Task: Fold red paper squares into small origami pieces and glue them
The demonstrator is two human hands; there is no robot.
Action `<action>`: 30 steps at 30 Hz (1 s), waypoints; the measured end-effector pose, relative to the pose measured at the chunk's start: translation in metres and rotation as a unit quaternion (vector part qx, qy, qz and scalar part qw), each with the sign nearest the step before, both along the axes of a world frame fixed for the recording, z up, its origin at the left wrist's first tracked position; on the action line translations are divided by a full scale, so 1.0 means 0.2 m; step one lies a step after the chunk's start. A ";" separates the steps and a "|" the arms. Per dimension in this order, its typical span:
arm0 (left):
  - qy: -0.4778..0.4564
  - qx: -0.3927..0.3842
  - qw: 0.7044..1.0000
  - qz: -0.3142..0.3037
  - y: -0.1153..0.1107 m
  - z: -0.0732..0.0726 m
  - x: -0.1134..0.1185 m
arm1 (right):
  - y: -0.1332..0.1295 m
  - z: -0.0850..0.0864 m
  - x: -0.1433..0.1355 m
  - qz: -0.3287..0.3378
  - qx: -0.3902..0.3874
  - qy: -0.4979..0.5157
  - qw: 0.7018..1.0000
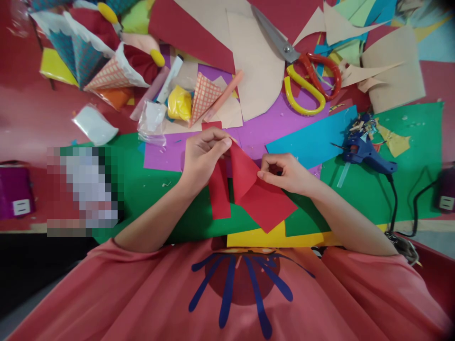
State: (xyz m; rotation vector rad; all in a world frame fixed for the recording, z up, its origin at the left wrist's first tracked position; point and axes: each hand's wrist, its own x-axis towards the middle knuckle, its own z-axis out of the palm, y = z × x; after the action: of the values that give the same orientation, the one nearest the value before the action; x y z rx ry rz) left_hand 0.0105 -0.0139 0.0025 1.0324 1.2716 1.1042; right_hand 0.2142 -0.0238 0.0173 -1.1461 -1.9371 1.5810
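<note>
A red sheet (269, 207) is held up between my two hands, its left part folded or curled over into a pointed shape. My left hand (206, 154) pinches its upper tip between thumb and fingers. Thumb and forefinger of my right hand (280, 173) close on the right edge of the folded part. Under my left hand a red strip (219, 194) lies on the green sheet (149, 194). Just beyond my hands is a purple sheet (163, 154).
Scissors with red and yellow handles (291, 57) lie beyond my hands. At the right are a blue glue gun (369, 154) with a cord and a blue sheet (313, 137). Fabric-like cones (117, 71), a yellow packet (180, 103) and a white packet (95, 125) sit at the upper left.
</note>
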 end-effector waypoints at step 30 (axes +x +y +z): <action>0.067 0.017 0.996 -0.064 0.00 0.03 0.01 | 0.00 0.00 0.00 -0.037 -0.038 0.056 0.997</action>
State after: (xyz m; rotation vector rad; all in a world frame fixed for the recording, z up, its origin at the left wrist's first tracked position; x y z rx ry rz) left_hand 0.0129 -0.0140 0.0083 1.2128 1.2762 0.9744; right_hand 0.2147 -0.0229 0.0175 -1.1207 -1.7583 1.6561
